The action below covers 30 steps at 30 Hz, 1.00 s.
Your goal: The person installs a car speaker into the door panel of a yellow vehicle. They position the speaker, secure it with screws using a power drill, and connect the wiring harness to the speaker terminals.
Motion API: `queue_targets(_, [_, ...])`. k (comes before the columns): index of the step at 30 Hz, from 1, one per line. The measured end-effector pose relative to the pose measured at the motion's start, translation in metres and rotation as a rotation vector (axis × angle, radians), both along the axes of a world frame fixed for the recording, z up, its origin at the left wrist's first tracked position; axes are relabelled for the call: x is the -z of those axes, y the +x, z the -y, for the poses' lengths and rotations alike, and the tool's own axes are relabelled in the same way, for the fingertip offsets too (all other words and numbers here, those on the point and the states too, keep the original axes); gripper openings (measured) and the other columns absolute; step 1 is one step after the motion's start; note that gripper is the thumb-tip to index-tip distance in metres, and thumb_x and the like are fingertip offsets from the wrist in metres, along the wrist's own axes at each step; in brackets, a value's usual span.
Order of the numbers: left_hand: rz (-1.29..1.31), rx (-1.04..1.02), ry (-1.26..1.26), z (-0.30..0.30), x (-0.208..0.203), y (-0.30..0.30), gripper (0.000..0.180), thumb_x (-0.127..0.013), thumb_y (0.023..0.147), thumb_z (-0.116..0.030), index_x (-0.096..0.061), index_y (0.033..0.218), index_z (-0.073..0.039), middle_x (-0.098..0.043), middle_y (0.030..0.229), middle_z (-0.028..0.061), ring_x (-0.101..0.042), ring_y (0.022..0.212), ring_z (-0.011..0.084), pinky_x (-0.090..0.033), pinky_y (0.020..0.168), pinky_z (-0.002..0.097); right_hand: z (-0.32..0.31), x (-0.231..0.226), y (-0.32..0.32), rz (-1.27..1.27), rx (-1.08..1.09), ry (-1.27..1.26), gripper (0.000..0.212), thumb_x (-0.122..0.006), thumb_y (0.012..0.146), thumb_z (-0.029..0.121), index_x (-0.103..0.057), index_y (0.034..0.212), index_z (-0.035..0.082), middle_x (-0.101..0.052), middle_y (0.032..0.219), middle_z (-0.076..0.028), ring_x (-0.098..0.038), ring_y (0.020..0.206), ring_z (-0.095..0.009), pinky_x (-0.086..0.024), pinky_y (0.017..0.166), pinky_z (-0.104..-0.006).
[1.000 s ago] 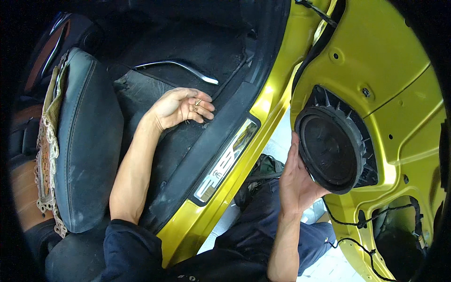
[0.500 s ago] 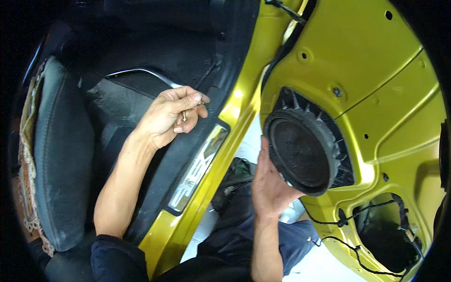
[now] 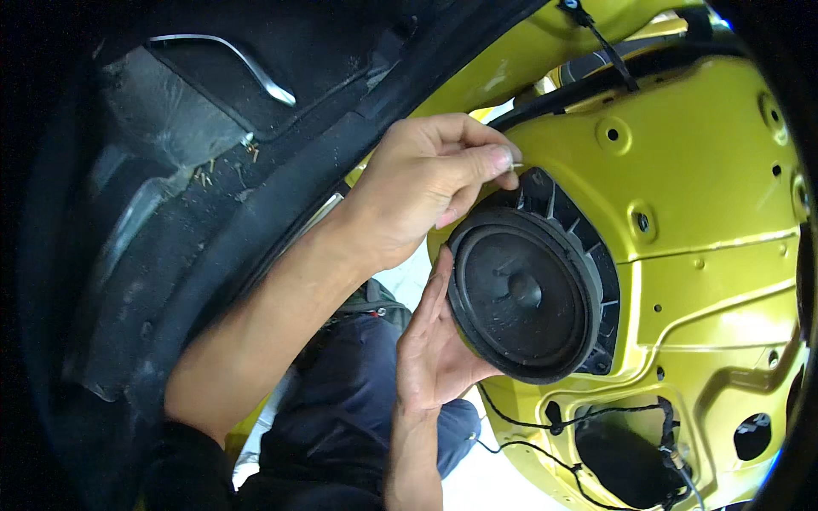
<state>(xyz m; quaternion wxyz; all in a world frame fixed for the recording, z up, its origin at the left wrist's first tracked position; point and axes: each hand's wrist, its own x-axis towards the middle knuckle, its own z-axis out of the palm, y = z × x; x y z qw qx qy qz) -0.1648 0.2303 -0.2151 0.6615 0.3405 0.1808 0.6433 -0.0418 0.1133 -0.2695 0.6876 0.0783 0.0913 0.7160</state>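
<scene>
speaker (image 3: 523, 294) sits against open right hand (image 3: 436, 353); left hand (image 3: 426, 175) pinches perhaps a screw (image 3: 516, 165)

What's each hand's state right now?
Left hand: closed, pinching a small pale piece.
Right hand: open, cupped against the edge of the speaker.

i am viewing a bright, pale floor (image 3: 498, 477) below. a dark carpeted footwell (image 3: 213, 226) is extending at left, containing a curved silver strip (image 3: 277, 91). light is reflecting off yellow bodywork (image 3: 477, 75).
</scene>
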Motion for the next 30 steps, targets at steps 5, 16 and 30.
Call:
queue_targets(5, [-0.155,0.015,0.061,0.0,-0.004,0.009,0.015,-0.069,0.095,-0.005,-0.069,0.107,0.004,-0.072,0.092,0.0106,-0.051,0.056,0.0027,-0.042,0.052,0.0166,-0.001,0.001,0.003,-0.029,-0.032,0.003,0.122,-0.096,0.061,0.043,-0.032,0.16,0.013,-0.026,0.168,-0.013,-0.02,0.156,-0.033,-0.024,0.127,-0.0525])
queue_targets(16, [-0.325,-0.224,0.203,-0.004,-0.009,0.014,0.01,-0.07,0.091,-0.003,-0.072,0.097,0.005,-0.075,0.087,0.0118,-0.07,0.079,0.0139,-0.056,0.074,0.0286,0.0,0.005,0.004,-0.091,-0.031,-0.01,0.126,-0.098,0.057,0.037,-0.031,0.16,0.009,-0.026,0.168,-0.014,-0.02,0.157,-0.031,-0.022,0.129,-0.0483])
queue_targets(30, [-0.134,-0.307,0.023,0.016,0.009,0.021,0.011,-0.065,0.097,-0.005,-0.066,0.104,0.004,-0.071,0.09,0.0082,-0.059,0.07,0.0052,-0.047,0.063,0.0207,0.005,0.008,0.006,0.101,-0.085,0.048,0.114,-0.091,0.068,0.049,-0.033,0.159,0.012,-0.031,0.166,-0.013,-0.025,0.155,-0.03,-0.02,0.128,-0.0515])
